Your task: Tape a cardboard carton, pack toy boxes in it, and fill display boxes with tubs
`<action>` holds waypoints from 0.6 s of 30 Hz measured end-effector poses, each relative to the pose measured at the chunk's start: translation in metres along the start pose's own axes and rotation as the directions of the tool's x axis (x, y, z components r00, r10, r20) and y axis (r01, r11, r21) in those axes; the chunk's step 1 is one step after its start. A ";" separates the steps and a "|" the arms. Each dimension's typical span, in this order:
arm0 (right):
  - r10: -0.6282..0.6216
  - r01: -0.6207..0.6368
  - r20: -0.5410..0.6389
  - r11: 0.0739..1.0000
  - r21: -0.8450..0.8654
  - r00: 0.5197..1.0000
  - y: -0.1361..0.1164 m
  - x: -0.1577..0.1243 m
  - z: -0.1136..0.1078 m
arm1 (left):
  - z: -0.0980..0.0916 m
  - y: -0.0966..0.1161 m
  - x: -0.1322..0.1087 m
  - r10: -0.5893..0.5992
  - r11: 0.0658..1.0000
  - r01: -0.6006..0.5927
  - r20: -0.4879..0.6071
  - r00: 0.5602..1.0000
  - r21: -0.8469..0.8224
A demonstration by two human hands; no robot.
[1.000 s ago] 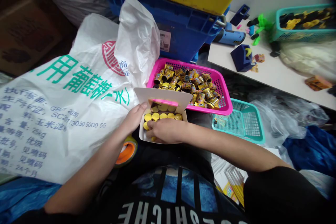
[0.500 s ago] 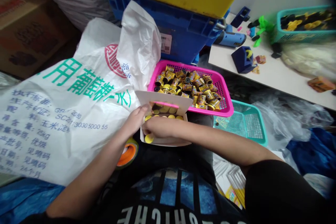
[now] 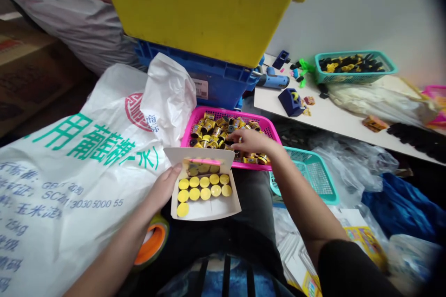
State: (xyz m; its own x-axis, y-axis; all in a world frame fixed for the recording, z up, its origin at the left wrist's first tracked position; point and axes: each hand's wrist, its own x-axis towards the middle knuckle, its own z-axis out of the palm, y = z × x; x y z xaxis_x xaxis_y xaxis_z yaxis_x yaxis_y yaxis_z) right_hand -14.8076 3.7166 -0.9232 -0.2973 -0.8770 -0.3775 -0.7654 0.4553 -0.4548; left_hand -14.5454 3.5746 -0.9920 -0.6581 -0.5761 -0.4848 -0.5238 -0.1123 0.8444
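An open white box (image 3: 212, 211) rests on my lap, its lid flap standing up at the back. Inside are several small containers with round yellow tops (image 3: 205, 193), two rows across and one in the front left corner. My left hand (image 3: 165, 186) grips the box by its left side. My right hand (image 3: 248, 141) reaches into a pink basket (image 3: 275, 133) heaped with small yellow-labelled containers (image 3: 212, 125); its fingers are curled among them, and whatever they hold is too hidden to make out.
A white printed sack (image 3: 80, 185) covers the left side. Orange tape (image 3: 150, 243) lies by my left forearm. Behind stand blue and yellow crates (image 3: 205, 4). At right are a teal basket (image 3: 313, 178), a white table (image 3: 334, 123) and stacked cartons (image 3: 296, 255).
My right hand has left the box and moved up and right into the pink basket, uncovering the yellow tops. The view has shifted, while my left hand stays on the box.
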 end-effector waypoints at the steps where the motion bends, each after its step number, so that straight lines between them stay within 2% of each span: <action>1: -0.054 0.051 -0.045 0.997 -0.060 0.998 0.009 0.013 0.014 | 0.000 -0.001 0.000 0.000 1.000 0.000 -0.005 1.000 0.001; 3: -0.111 0.103 -0.123 0.992 -0.066 0.986 0.017 0.021 0.035 | 0.000 -0.003 0.001 -0.003 1.000 0.003 -0.013 1.000 -0.001; 4: -0.098 0.096 -0.183 0.995 -0.020 0.978 0.016 0.016 0.039 | 0.000 -0.005 0.001 -0.004 1.000 0.004 -0.010 1.000 -0.005; 6: -0.039 0.080 -0.254 0.985 0.152 0.966 0.009 -0.012 0.029 | 0.000 -0.008 0.002 -0.002 1.000 0.002 0.003 1.000 -0.021; 7: -0.036 0.099 -0.243 0.963 0.249 0.969 0.002 -0.029 0.017 | 0.000 -0.008 0.003 0.002 1.000 -0.002 0.008 1.000 -0.031; 9: -0.187 0.218 -0.119 0.897 0.384 0.975 -0.016 -0.063 -0.010 | 0.000 -0.009 0.004 0.018 0.999 -0.018 0.010 1.000 -0.044; 11: -0.345 0.316 0.017 0.879 0.356 0.939 -0.041 -0.084 -0.023 | 0.000 -0.007 0.003 0.037 0.999 -0.037 0.006 0.999 -0.035; 12: -0.393 0.355 0.076 0.886 0.297 0.917 -0.055 -0.087 -0.020 | 0.000 -0.007 0.003 0.049 0.998 -0.048 0.008 0.999 -0.028; 14: -0.406 0.386 0.216 0.913 0.132 0.888 -0.082 -0.077 0.003 | 0.000 -0.006 0.002 0.069 0.997 -0.068 0.018 0.997 -0.025; 16: -0.365 0.401 0.347 0.916 -0.035 0.864 -0.102 -0.055 0.042 | 0.000 -0.006 0.002 0.088 0.996 -0.087 0.017 0.996 -0.035; 18: -0.381 0.476 0.409 0.865 -0.158 0.829 -0.114 -0.032 0.083 | 0.001 -0.008 0.003 0.093 0.995 -0.092 0.005 0.996 -0.034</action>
State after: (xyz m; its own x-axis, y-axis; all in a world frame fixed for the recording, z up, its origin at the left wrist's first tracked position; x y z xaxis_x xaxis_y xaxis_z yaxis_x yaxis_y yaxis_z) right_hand -14.6635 3.7050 -0.9260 0.2784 -0.8379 -0.4694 -0.8940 -0.0473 -0.4456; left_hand -14.5438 3.5743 -1.0002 -0.7064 -0.5800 -0.4056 -0.4420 -0.0861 0.8929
